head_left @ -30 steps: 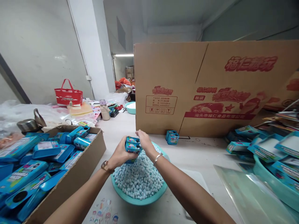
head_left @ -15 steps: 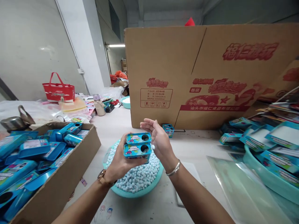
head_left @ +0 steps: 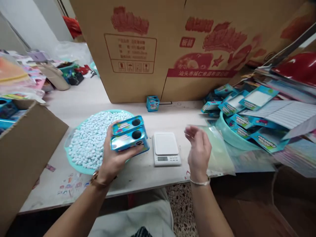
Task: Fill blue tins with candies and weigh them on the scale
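Note:
Two blue candy boxes (head_left: pixel 128 140) with round dark holes in their tops are stacked side by side in my left hand (head_left: pixel 115 161), its fingers and thumb wrapped round them. They hang over the right side of a turquoise basin (head_left: pixel 67 157) filled with small pale blue candies (head_left: pixel 90 138). My right hand (head_left: pixel 199 151) is in the air right of a white digital scale (head_left: pixel 166 143), somewhat blurred, fingers loosely bent and apart from the thumb. Nothing shows in it. The scale's plate carries nothing.
A large printed carton (head_left: pixel 135 84) stands at the back, with small blue boxes (head_left: pixel 152 103) before it. To the right, a turquoise tub (head_left: pixel 222 128) overflows with blue card sleeves (head_left: pixel 265 140), near clear plastic sheets (head_left: pixel 219 154). An open cardboard box (head_left: pixel 32 141) stands at left.
My right hand has moved away from the boxes, to the right past the scale. My left hand still holds the boxes. The view has turned down and right, bringing the scale into sight.

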Tool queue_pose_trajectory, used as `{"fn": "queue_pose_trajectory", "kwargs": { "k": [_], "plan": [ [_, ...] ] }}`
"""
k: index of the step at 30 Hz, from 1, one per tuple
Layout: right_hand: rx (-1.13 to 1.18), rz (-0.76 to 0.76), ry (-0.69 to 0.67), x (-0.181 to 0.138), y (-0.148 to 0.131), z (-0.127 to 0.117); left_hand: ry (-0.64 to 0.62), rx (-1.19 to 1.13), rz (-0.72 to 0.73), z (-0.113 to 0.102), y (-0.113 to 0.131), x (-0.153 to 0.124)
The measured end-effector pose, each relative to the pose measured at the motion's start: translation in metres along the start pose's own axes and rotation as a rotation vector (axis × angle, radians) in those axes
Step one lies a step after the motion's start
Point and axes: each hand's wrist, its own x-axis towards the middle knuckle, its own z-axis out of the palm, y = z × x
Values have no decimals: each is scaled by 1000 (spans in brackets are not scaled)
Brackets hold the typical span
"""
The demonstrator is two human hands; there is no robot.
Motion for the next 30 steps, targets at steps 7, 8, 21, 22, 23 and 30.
{"fn": "queue_pose_trajectory", "kwargs": {
  "k": [7,8,21,22,23,30],
  "plan": [
    [-433,103,-115,-53,68,-61,-2,180,-132,-2,-2,-43],
    [-451,32,-153,-44,68,-53,-49,174,-131,1,-8,-50],
    [-894,-215,-1171,92,124,130,-294,197,-95,54,-86,-56],
    [-881,-208,-1184,92,128,132,-282,192,-92,57,-90,-51],
    [-867,-204,-1195,94,132,133,-273,188,-90,61,-95,-45],
    [-664,-121,-1003,141,132,91,-392,74,-133,93,-119,-1]
  ]
}}
